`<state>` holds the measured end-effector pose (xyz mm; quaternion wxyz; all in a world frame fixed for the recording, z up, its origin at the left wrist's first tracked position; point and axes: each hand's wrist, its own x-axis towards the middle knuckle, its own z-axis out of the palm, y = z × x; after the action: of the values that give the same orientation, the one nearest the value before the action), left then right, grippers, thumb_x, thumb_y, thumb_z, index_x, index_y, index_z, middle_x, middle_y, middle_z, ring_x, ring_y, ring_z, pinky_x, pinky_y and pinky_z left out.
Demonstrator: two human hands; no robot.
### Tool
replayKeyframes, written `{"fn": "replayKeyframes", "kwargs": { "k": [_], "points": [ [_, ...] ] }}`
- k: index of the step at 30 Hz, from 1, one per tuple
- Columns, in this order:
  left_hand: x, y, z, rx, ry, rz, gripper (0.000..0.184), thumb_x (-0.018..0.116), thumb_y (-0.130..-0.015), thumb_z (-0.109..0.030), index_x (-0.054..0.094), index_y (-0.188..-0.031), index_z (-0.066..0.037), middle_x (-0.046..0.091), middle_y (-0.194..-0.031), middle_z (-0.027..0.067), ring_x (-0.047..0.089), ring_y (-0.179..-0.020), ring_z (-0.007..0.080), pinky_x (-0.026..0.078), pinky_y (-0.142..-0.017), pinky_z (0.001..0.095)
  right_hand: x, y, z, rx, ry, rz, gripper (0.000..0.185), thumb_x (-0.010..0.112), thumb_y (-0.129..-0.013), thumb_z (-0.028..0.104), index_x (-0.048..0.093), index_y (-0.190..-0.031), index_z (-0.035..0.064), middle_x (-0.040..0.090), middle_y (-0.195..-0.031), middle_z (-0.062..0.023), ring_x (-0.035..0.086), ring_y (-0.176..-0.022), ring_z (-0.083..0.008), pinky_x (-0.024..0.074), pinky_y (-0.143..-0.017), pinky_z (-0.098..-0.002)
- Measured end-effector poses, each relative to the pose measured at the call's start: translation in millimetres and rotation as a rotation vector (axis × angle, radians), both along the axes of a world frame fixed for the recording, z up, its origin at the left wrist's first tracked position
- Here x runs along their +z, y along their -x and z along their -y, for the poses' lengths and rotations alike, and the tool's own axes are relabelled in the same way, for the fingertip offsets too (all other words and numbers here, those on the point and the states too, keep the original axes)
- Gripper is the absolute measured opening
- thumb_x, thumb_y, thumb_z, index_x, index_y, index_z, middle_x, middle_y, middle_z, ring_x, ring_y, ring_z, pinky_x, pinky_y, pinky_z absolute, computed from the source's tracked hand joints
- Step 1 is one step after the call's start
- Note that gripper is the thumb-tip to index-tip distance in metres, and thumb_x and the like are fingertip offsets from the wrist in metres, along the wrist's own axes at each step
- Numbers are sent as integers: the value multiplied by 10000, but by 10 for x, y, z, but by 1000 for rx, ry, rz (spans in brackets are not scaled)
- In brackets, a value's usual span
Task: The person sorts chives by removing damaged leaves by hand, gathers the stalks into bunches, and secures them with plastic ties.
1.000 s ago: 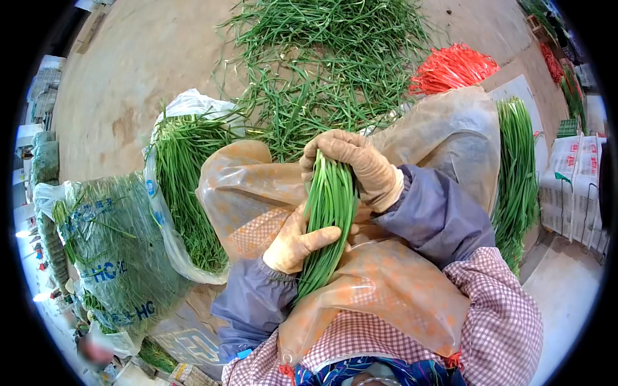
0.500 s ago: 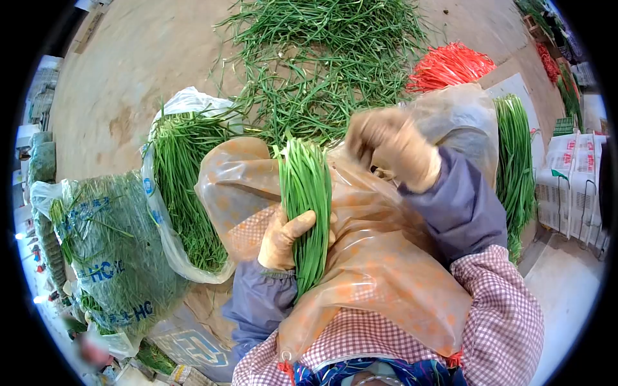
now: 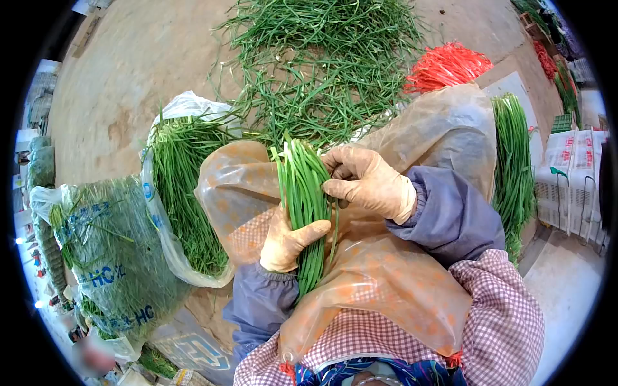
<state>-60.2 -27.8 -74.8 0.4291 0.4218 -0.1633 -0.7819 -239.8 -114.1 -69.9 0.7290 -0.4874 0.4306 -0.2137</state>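
Observation:
My left hand point(image 3: 288, 243), in a tan glove, is wrapped round a bundle of long green stalks point(image 3: 304, 193), with the thumb across its front. The pale ends of the bundle point away from me, above my lap. My right hand point(image 3: 369, 182), gloved too, is at the bundle's right side with thumb and fingers pinched together. A thin green stalk hangs below its fingertips; how firmly it is gripped is hidden. A clear plastic apron point(image 3: 380, 270) covers my lap beneath both hands.
Loose green stalks point(image 3: 322, 71) lie heaped on the floor ahead, beside red ties point(image 3: 449, 66). At left are an open bag of stalks point(image 3: 187, 193) and a full plastic bag point(image 3: 119, 251). More stalks point(image 3: 513, 167) and white crates point(image 3: 570, 186) stand at right.
My right hand has gone from the bundle's pale top, out to the right, and back to its side. The bundle has shifted left and stands more upright in my left hand.

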Motion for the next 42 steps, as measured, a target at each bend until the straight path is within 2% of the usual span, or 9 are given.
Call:
{"fn": "replayKeyframes", "kwargs": {
  "k": [4,11,15,18,21,23,28,32,42],
  "points": [
    [14,-61,-5,14,-69,-3,478,727,-787,-26,523,-1219,-8,646,-986,102,617,-710,172,531,-625,278,-8,60,114,8,-59,-21,170,649,-845,54,611,-1006,16,629,-701,-70,616,-599,-157,497,-544,-298],
    [-31,-79,-36,-8,-82,22,473,735,-753,-32,531,-1179,-8,646,-918,134,596,-625,184,502,-543,274,-162,291,636,-39,1255,-531,167,655,-854,47,676,-1019,38,688,-826,-160,694,-746,-225,554,-667,-316],
    [-6,-103,-52,-26,-62,4,444,753,-766,-63,548,-1155,-2,654,-908,120,592,-636,165,494,-559,271,-76,579,1406,-84,1005,-1131,286,631,-907,152,642,-1159,16,716,-1011,-141,688,-920,-248,559,-827,-350],
    [43,-105,-21,-61,-52,1,440,751,-767,-66,550,-1153,-1,656,-902,120,595,-639,169,497,-570,274,-321,691,1460,-211,1196,-825,338,622,-931,195,612,-1231,39,693,-1092,-132,651,-1027,-221,525,-889,-359],
    [71,-97,14,-126,-50,-34,468,750,-770,-52,532,-1181,-1,660,-931,125,607,-667,174,516,-617,279,-77,452,1330,-94,413,-34,390,565,-975,235,551,-1343,104,640,-1214,-95,593,-1124,-222,445,-985,-347],
    [67,-81,19,-153,-39,-24,488,751,-770,-47,521,-1199,-2,659,-952,126,612,-683,177,524,-635,281,-34,333,1314,20,568,217,414,507,-1011,296,516,-1371,89,611,-1266,-114,567,-1165,-219,422,-1008,-343],
    [86,-107,34,-201,-13,1,568,768,-775,-92,493,-1264,-6,655,-1003,101,624,-871,177,516,-777,302,-26,-49,644,517,574,124,653,443,-1001,500,425,-1428,6,552,-1354,-156,514,-1250,-292,374,-1067,-381],
    [22,-72,-35,-157,-15,83,569,749,-756,-83,494,-1257,4,656,-942,105,626,-768,177,517,-661,285,-107,119,913,-1,228,285,491,535,-983,427,589,-1257,23,662,-1146,-76,606,-1074,-169,460,-961,-319],
    [61,114,-6,-157,12,251,304,633,-838,35,527,-1120,-8,594,-816,41,547,-591,121,462,-538,260,175,-198,634,550,1138,-525,183,675,-817,247,658,-891,80,635,-804,-106,632,-766,-336,509,-687,-421]
  ]
}}
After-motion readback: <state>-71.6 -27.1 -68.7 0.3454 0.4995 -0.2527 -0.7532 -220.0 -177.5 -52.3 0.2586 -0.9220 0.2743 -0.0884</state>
